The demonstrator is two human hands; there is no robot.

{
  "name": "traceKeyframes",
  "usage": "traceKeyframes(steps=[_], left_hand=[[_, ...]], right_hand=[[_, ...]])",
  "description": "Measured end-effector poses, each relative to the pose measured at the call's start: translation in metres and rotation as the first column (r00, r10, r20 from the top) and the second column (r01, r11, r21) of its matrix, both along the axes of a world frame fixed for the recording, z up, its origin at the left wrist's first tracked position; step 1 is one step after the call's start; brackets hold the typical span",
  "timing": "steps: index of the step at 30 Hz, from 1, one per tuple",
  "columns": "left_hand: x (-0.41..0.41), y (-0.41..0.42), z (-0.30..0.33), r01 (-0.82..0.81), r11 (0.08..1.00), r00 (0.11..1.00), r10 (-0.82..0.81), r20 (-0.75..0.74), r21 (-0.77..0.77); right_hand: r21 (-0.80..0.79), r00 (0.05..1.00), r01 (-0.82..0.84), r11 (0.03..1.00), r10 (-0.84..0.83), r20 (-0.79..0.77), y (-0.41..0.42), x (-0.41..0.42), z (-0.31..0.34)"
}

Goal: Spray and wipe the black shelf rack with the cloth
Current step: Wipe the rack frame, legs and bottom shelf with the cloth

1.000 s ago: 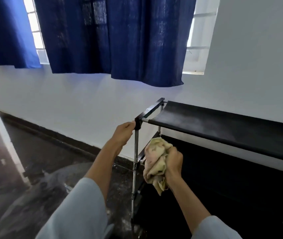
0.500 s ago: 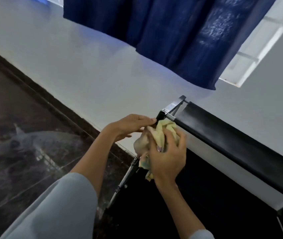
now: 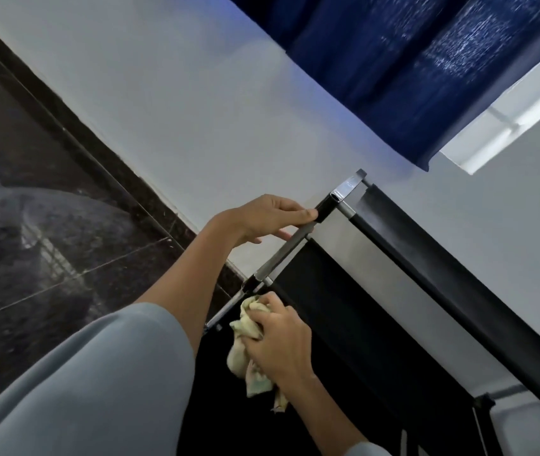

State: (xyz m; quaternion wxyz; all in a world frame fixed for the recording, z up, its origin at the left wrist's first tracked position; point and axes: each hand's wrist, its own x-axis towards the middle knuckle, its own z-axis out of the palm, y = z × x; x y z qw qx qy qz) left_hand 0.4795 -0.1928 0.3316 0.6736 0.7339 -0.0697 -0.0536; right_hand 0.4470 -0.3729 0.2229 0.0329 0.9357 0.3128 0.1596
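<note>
The black shelf rack (image 3: 433, 268) stands against the white wall, seen tilted, with metal poles at its left end and a black fabric top shelf running down to the right. My left hand (image 3: 262, 218) holds the black top corner joint of the front pole, fingers curled round it. Lower down, my right hand (image 3: 278, 340) grips a crumpled pale yellow cloth (image 3: 249, 350) and presses it against the lower part of that same pole, just below the second shelf's joint. No spray bottle is in view.
A dark blue curtain (image 3: 426, 67) hangs over a window above the rack. Dark glossy floor tiles (image 3: 48, 225) and a dark skirting strip lie to the left. Another black joint (image 3: 484, 401) of the rack shows at the lower right.
My right hand has slid the cloth down the front pole from the top corner to below the second shelf. My left hand stays at the top corner. The view has tilted further.
</note>
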Motion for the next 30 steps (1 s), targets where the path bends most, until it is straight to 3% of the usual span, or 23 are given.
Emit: traceKeyframes(steps=[2,4,7,9,11,12,14,18,22,27,30], left_hand=[[-0.002,0.003,-0.004,0.033,0.999,0.999,-0.033,-0.042,-0.003],[-0.001,0.006,-0.014,0.062,0.998,0.993,-0.060,-0.100,0.011],[-0.002,0.008,-0.028,0.065,0.996,0.980,-0.054,-0.192,0.054],[-0.002,0.006,-0.039,0.078,0.995,0.966,-0.059,-0.253,0.067],[-0.001,0.004,-0.048,0.091,0.994,0.956,-0.068,-0.285,0.068],[-0.001,0.004,-0.053,0.080,0.995,0.956,-0.059,-0.288,0.061],[0.001,0.006,-0.060,0.024,0.999,0.958,-0.009,-0.286,0.049],[0.006,0.007,-0.072,-0.023,0.994,0.949,0.054,-0.311,0.104],[0.008,0.004,-0.074,-0.065,0.995,0.943,0.086,-0.321,0.076],[0.016,0.005,-0.080,-0.096,0.995,0.948,0.104,-0.302,0.041],[0.017,0.006,-0.080,-0.098,0.994,0.947,0.106,-0.302,0.044]], right_hand=[[0.118,0.997,-0.038,0.992,0.030,0.066,0.000,-0.006,0.008],[0.217,0.961,-0.141,0.966,0.080,0.266,0.007,-0.006,0.016],[0.338,0.908,-0.118,0.934,-0.036,0.417,0.023,0.001,0.023],[0.215,0.911,-0.041,0.976,-0.052,0.409,0.026,0.005,0.009],[0.026,0.972,0.056,0.998,-0.061,0.227,0.024,0.005,-0.013],[-0.024,0.990,0.094,0.995,-0.091,0.110,0.021,0.004,-0.024],[-0.050,0.996,0.086,0.995,-0.085,0.028,0.016,0.000,-0.036],[-0.015,0.992,-0.002,1.000,0.004,0.126,0.017,-0.008,-0.025],[0.227,0.982,-0.024,0.974,-0.020,0.189,0.029,-0.014,-0.013],[0.293,0.922,-0.244,0.925,0.127,0.367,0.037,-0.013,0.000],[0.157,0.941,-0.041,0.987,-0.014,0.337,0.041,-0.003,-0.003]])
